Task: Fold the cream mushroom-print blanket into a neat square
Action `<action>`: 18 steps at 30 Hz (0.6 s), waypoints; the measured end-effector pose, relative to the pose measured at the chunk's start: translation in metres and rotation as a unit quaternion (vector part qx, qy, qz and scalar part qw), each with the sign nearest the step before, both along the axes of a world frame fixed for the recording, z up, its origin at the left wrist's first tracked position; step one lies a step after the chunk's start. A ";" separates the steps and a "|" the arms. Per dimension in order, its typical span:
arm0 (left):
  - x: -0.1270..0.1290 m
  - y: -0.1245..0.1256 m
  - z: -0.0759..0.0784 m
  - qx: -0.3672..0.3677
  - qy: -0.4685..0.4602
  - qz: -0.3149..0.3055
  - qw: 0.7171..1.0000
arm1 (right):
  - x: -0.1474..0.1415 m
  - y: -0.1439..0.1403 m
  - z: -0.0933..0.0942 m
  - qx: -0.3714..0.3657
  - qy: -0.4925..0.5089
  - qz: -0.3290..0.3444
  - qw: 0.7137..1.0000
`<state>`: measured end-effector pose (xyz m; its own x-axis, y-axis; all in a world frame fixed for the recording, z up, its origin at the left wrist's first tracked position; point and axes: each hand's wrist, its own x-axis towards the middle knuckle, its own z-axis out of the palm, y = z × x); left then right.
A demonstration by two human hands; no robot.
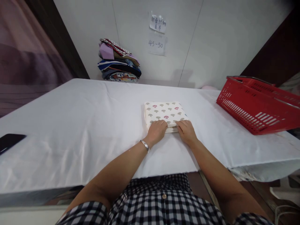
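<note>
A folded cream cloth (164, 111) printed with grey and red mushrooms lies flat on the white-covered table (112, 131), its layers showing along the near edge. My left hand (157, 130), with a silver bracelet (144, 145) at the wrist, grips the near left corner with the fingers curled over the top. At the near right corner, my right hand (187, 131) pinches the same edge. Both thumbs are mostly hidden from the camera.
A red plastic basket (255, 106) with metal handles stands at the right end of the table. Several folded fabrics (119, 62) are stacked by the back wall. A dark phone-like object (10, 141) lies at the left edge. Two paper notes (157, 43) hang on the wall.
</note>
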<state>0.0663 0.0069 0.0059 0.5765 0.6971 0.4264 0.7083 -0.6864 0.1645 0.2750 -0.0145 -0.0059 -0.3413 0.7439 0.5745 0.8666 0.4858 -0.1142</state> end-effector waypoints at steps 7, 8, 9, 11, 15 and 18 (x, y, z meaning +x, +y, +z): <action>-0.005 -0.002 -0.006 0.017 0.010 -0.034 0.999 | 0.004 0.001 -0.003 -0.025 0.003 0.003 1.000; -0.006 -0.003 -0.006 0.014 0.013 -0.035 0.999 | 0.004 0.001 -0.003 -0.027 0.005 0.001 1.000; -0.006 -0.003 -0.005 0.010 0.015 -0.036 0.999 | 0.004 0.001 -0.004 -0.028 0.007 0.000 1.000; -0.006 -0.006 -0.002 0.001 0.014 -0.038 0.999 | 0.003 0.001 -0.004 -0.029 0.010 -0.001 1.000; -0.003 -0.009 0.002 0.001 0.013 -0.032 0.999 | 0.002 0.001 -0.003 -0.029 0.011 0.003 1.000; 0.000 -0.008 0.001 0.010 0.027 -0.015 0.999 | 0.002 0.001 -0.003 -0.036 0.015 0.004 0.999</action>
<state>0.0666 -0.0007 0.0071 0.6197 0.6706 0.4078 0.6946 -0.7105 0.1129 0.2772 -0.0132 -0.0086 -0.3309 0.7809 0.5298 0.8584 0.4823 -0.1749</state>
